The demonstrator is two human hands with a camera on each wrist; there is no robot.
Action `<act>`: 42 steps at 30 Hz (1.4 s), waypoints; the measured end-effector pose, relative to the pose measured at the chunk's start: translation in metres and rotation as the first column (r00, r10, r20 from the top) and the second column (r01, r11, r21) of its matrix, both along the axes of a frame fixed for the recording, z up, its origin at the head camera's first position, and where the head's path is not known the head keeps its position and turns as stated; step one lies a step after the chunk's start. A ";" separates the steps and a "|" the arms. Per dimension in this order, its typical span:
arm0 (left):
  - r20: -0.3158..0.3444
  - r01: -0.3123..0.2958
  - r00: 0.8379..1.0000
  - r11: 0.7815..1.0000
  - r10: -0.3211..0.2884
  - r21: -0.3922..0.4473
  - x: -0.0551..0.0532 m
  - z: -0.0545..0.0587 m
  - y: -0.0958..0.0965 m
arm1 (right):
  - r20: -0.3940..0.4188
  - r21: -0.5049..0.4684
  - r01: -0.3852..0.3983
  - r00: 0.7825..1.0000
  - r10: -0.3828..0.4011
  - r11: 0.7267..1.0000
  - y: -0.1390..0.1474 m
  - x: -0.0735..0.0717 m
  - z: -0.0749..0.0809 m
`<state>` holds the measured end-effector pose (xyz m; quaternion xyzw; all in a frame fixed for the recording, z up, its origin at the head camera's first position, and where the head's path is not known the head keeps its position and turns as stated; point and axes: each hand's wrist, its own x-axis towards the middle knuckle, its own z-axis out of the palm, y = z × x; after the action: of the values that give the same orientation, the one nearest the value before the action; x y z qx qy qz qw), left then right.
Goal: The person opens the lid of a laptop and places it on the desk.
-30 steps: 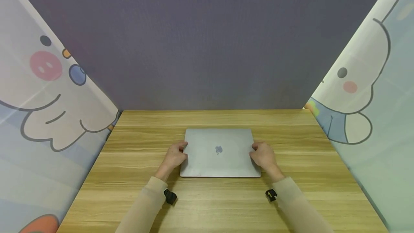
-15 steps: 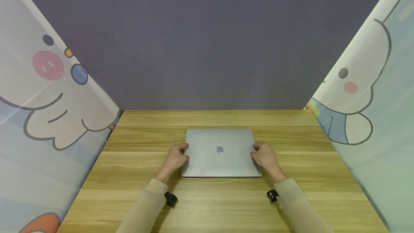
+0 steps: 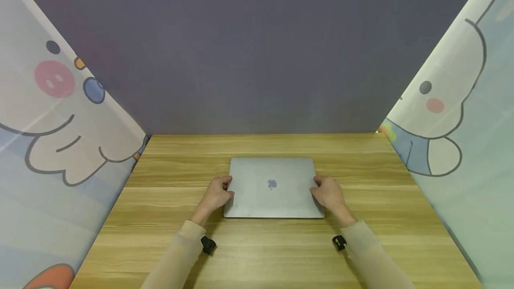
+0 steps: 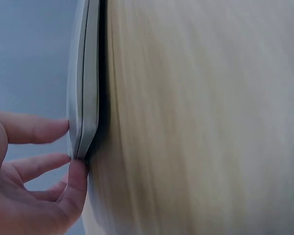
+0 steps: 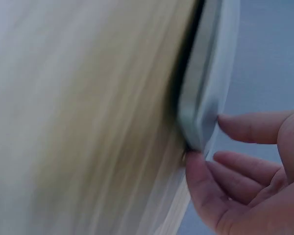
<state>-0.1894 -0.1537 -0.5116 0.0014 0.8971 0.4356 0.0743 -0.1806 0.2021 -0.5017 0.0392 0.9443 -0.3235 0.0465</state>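
Note:
A closed silver laptop (image 3: 253,197) with a dark apple logo lies flat on the wooden table in the head view. My left hand (image 3: 215,194) grips its left edge, and my right hand (image 3: 330,194) grips the right one. Up close in the left wrist view, the left hand (image 4: 36,210) pinches the laptop (image 4: 90,83) at its side, with the thumb against the lid and a fingertip at the lower edge. The right wrist view shows the same kind of pinch by the right hand (image 5: 264,210) on the laptop's edge (image 5: 198,88). The fingertips' reach underneath is hidden.
The wooden table (image 3: 265,258) stretches around the laptop on all sides. Behind it stands a dark grey panel (image 3: 257,52). Cartoon-printed curtains hang at the left (image 3: 92,133) and right (image 3: 482,137). Black devices (image 3: 208,245) are strapped to both wrists.
Both hands keep their hold on the laptop, which has not visibly moved on the table. Only the head view has shifted slightly.

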 end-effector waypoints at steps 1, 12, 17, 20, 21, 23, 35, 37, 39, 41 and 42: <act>-0.004 0.014 1.000 1.000 -0.014 -0.016 0.000 0.001 -0.001 | -0.008 0.006 -0.012 1.000 0.012 1.000 0.001 0.000 0.000; -0.063 0.094 0.993 0.991 -0.101 -0.099 0.001 0.001 -0.009 | -0.075 0.035 -0.159 0.984 0.161 0.987 0.012 0.000 -0.004; -0.109 0.113 0.986 0.984 -0.129 -0.141 0.003 0.000 -0.009 | -0.110 0.072 -0.206 0.971 0.213 0.976 0.015 0.004 -0.006; -0.127 0.120 0.982 0.978 -0.142 -0.170 0.005 0.000 -0.008 | -0.134 0.119 -0.218 0.963 0.233 0.969 0.014 0.008 -0.006; -0.131 0.123 0.980 0.976 -0.147 -0.179 0.006 0.000 -0.008 | -0.141 0.136 -0.221 0.961 0.240 0.966 0.014 0.009 -0.006; -0.141 0.133 0.977 0.972 -0.162 -0.195 0.008 0.000 -0.009 | -0.148 0.163 -0.233 0.955 0.257 0.959 0.013 0.012 -0.004; -0.126 0.162 0.970 0.939 -0.208 -0.305 0.019 0.001 -0.017 | -0.258 0.269 -0.384 0.855 0.450 0.883 -0.007 0.027 0.007; -0.116 0.175 0.968 0.926 -0.225 -0.333 0.021 0.002 -0.018 | -0.262 0.274 -0.409 0.839 0.477 0.871 -0.013 0.031 0.009; -0.111 0.197 0.961 0.911 -0.252 -0.361 0.023 0.002 -0.019 | -0.254 0.275 -0.425 0.833 0.491 0.862 -0.019 0.034 0.010; -0.102 0.222 0.955 0.898 -0.279 -0.379 0.025 0.003 -0.020 | -0.236 0.277 -0.437 0.832 0.502 0.856 -0.024 0.036 0.010; -0.099 0.233 0.951 0.891 -0.292 -0.390 0.026 0.002 -0.021 | -0.229 0.279 -0.442 0.831 0.506 0.852 -0.026 0.037 0.010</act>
<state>-0.1636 -0.1745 -0.5093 0.1424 0.9580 0.2413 0.0615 -0.1431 0.1762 -0.4916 -0.2415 0.9493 -0.2002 -0.0197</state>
